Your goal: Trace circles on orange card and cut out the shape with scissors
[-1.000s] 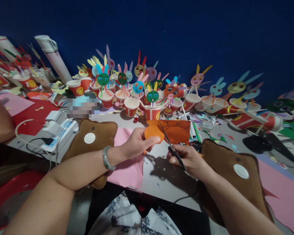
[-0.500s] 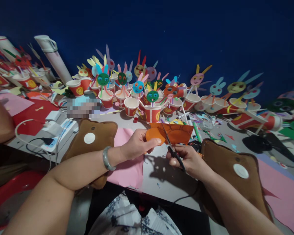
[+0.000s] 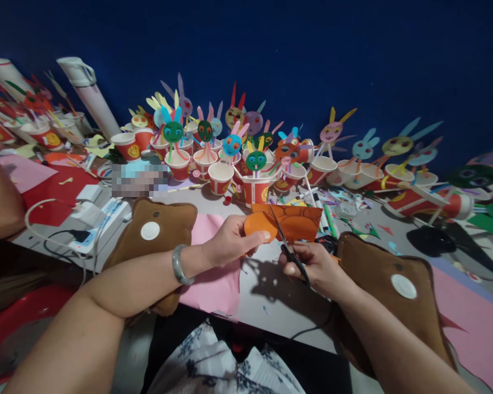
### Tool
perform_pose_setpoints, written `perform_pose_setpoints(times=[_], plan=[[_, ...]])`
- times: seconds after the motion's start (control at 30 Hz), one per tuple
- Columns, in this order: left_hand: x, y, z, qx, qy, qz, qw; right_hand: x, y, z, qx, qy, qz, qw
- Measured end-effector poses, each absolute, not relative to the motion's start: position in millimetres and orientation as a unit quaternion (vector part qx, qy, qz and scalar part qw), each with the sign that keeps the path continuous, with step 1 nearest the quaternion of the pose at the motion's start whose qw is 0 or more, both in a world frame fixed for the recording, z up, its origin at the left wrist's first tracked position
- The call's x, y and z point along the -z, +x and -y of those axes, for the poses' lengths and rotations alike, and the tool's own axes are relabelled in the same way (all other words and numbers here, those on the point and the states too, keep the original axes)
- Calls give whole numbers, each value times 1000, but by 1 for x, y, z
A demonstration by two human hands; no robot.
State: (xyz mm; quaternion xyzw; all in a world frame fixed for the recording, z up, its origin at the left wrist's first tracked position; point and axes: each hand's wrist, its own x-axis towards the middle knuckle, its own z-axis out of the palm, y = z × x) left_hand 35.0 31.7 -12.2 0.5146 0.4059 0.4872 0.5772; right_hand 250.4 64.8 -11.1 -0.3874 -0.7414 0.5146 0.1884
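Note:
Between thumb and fingers, my left hand [image 3: 236, 241] pinches a sheet of orange paper [image 3: 302, 221] by a rounded, partly cut end. Dark curved outlines are drawn across the sheet. My right hand [image 3: 314, 268] is closed around the black handles of a pair of scissors [image 3: 290, 249]. Their blades lie against the paper beside the rounded part, pointing up and away from me. Both hands are held above the table, and their shadow falls on its surface. Some of the right fingers are hidden behind the scissors.
Brown cushions [image 3: 394, 306] flank my forearms, with pink paper [image 3: 213, 279] by the left one. Red paper cups [image 3: 256, 190] with rabbit-faced figures line the back before a blue wall. At left are a power strip [image 3: 102, 224], a tall flask [image 3: 88, 93] and another person's arm [image 3: 2, 191].
Hardly anything differs. My hands keep nearly the same position, and the orange paper and scissors have shifted only very slightly.

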Motion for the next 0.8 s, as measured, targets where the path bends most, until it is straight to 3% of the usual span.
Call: perform_pose_setpoints(times=[0.8], plan=[[13, 32, -32, -501, 520, -394, 569, 6, 247, -62, -560, -398, 702, 186]])
